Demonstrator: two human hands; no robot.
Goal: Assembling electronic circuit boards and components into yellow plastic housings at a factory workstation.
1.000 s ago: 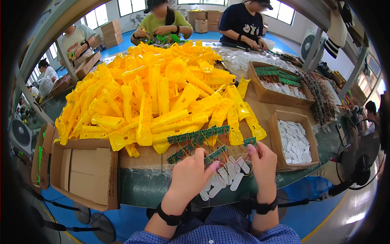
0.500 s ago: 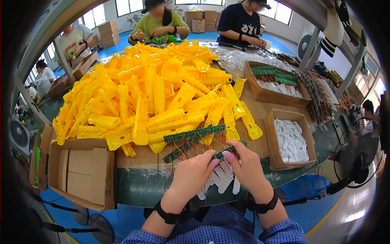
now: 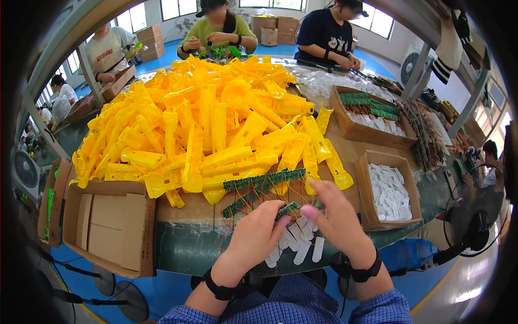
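1. Our left hand (image 3: 253,237) and right hand (image 3: 337,218) meet at the desk (image 3: 183,243) edge, fingers closed together on a small green circuit board (image 3: 288,209).
2. White plastic strips (image 3: 302,244) lie just under our hands.
3. Longer green board strips (image 3: 264,181) lie beyond.
4. Farther off sprawls the yellow plastic housings pile (image 3: 199,124).
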